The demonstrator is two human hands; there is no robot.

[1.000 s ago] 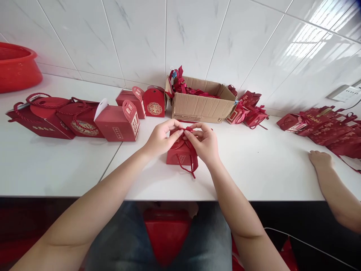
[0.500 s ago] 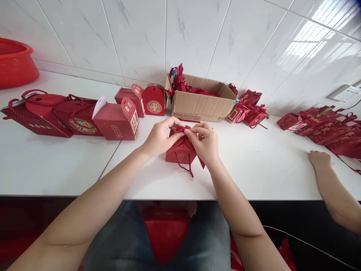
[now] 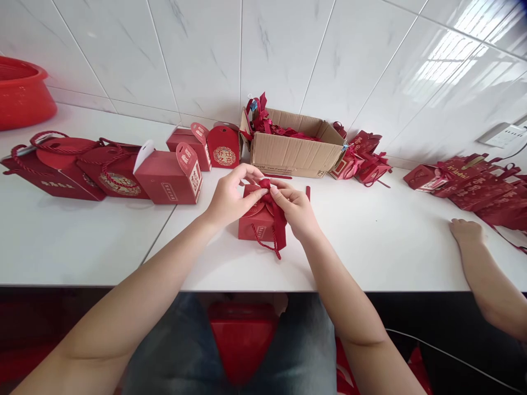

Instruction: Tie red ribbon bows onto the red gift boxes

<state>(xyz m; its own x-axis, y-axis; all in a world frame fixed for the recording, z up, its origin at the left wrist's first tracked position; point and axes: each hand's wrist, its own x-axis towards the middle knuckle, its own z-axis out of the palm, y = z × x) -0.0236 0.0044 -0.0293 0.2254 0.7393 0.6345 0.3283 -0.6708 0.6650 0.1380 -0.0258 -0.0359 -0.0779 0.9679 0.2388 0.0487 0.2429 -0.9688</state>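
Note:
A small red gift box [image 3: 249, 224] with a twisted cord handle hanging down its front stands on the white table. At its top, my left hand [image 3: 231, 198] pinches a dark red ribbon [image 3: 280, 224] between thumb and fingers. Close beside it, my right hand [image 3: 295, 207] also has its fingertips closed on the ribbon. The ribbon is bunched between the two hands, and one tail of it hangs over the right part of the box's front. My fingers partly cover the top of the box.
A cardboard box [image 3: 288, 155] of red ribbons stands against the tiled wall. Red gift boxes [image 3: 168, 181] line the left side, with a red basin [image 3: 24, 96] beyond. More red boxes [image 3: 473, 186] stand at the right, near another person's hand [image 3: 467, 233].
The ribbon tail has swung from the box's right side to its front. The gift box has shifted slightly left, and my right hand has moved a little left.

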